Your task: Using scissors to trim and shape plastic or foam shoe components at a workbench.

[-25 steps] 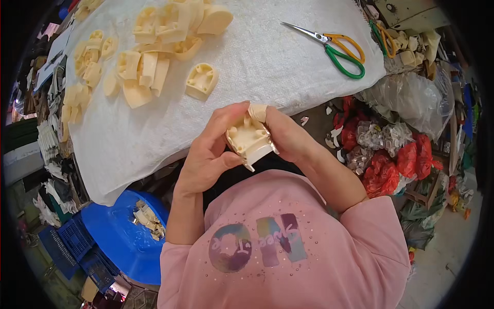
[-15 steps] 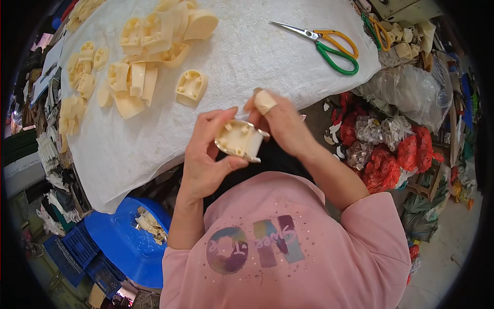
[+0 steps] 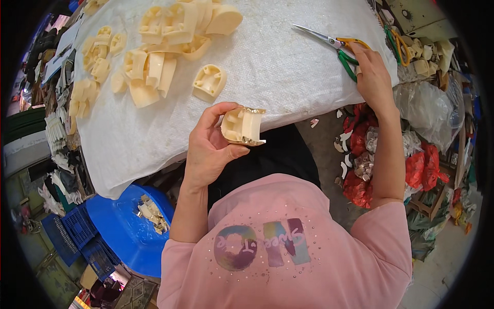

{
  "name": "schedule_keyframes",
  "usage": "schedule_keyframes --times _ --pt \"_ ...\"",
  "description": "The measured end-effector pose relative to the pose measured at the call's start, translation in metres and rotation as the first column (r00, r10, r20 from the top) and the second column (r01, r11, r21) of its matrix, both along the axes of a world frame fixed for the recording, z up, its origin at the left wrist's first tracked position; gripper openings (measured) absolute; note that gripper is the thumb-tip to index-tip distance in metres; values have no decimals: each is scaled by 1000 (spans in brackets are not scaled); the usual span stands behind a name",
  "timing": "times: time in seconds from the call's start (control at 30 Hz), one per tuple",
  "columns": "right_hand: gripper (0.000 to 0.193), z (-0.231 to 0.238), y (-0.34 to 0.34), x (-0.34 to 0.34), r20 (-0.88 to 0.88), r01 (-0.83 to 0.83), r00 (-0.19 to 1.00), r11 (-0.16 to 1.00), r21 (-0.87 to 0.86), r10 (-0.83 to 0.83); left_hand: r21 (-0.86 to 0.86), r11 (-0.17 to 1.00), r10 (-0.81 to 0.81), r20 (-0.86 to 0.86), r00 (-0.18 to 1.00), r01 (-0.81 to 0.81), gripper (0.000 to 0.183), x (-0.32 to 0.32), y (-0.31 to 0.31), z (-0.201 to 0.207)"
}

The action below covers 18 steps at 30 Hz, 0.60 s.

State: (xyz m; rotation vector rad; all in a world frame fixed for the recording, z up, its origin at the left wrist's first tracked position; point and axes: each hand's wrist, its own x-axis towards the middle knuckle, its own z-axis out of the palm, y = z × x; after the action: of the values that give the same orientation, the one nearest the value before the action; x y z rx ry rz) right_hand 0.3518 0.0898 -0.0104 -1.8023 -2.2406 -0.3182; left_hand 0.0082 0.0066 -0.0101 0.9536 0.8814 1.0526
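Left hand [image 3: 208,149] grip: thumb + fingers pinching cream moulded part [image 3: 243,126], held off the bench [image 3: 288,67] near edge, ragged flash along its rim. Right hand [image 3: 373,77] at 2 o'clock, fingers curled onto scissors [image 3: 342,46] handles, not lifted yet. Step looks like: fetch cutter to trim flash. Next move needs scissors brought back to 12 of the part, blades clear of the thumb. Room: open cloth between hands; part pile [image 3: 154,51] at 10–11; blue bin [image 3: 121,232] at 8, below the edge.
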Motion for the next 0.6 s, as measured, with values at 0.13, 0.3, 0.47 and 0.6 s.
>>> schedule_keyframes --times 0.13,0.3,0.47,0.6 --pt "55 7 -1 -6 -153 -108 983 994 -17 104 9 1000 23 -26 999 -23 68 -3 0 6" --pt "62 32 -48 -51 -589 -177 808 966 -189 33 242 965 160 -226 961 -104 59 -10 -6 7" --pt "59 52 -102 -87 -787 -551 612 671 -496 -80 370 918 264 -301 916 -143 58 -12 -11 5" --pt "44 41 -116 -99 -845 -679 529 562 -472 -71 423 894 313 -353 882 -148 59 -11 -13 3"
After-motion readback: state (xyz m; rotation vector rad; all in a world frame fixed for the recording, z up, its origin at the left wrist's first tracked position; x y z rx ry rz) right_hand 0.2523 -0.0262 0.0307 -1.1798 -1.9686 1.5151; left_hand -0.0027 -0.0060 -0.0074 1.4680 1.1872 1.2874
